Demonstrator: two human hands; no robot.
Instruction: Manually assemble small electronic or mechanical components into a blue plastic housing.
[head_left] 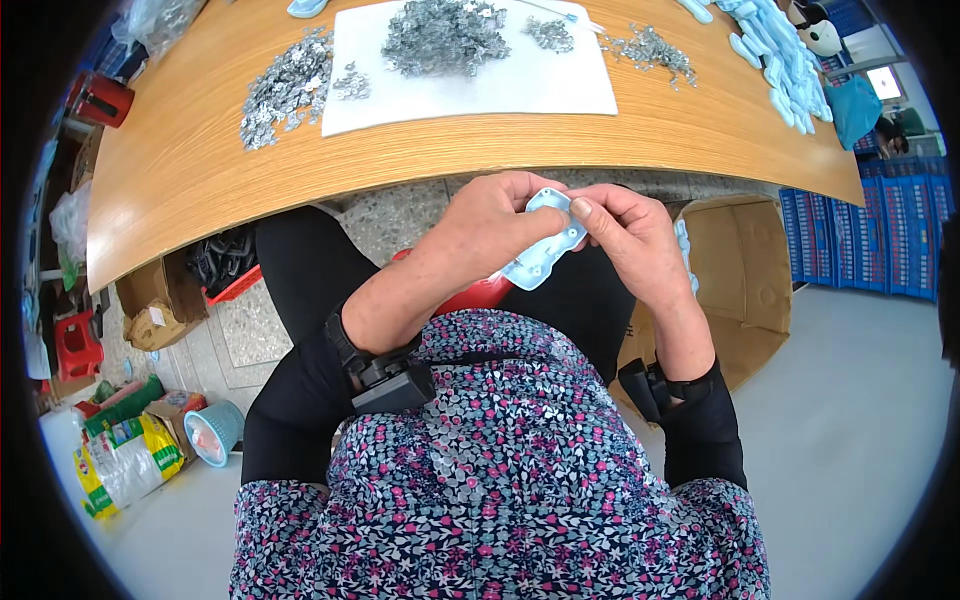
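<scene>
Both my hands hold one light blue plastic shell [533,262] above my lap, just in front of the table edge. Its hollow inner side with small round posts faces up. My left hand [500,220] grips it from the left, the thumb lying across the inside. From the right, my right hand [635,235] pinches its upper right edge between thumb and fingers. Whether a small metal piece sits under the thumbs cannot be seen. On the table ahead, a white board [470,105] carries a large heap of small metal pieces [445,38].
More metal pieces [285,90] lie left of the board, others [655,52] right of it. Light blue shells [780,60] pile up at the table's far right. An open cardboard box [735,265] stands by my right knee, blue crates [860,235] beyond. A light blue basket [215,430] is at lower left.
</scene>
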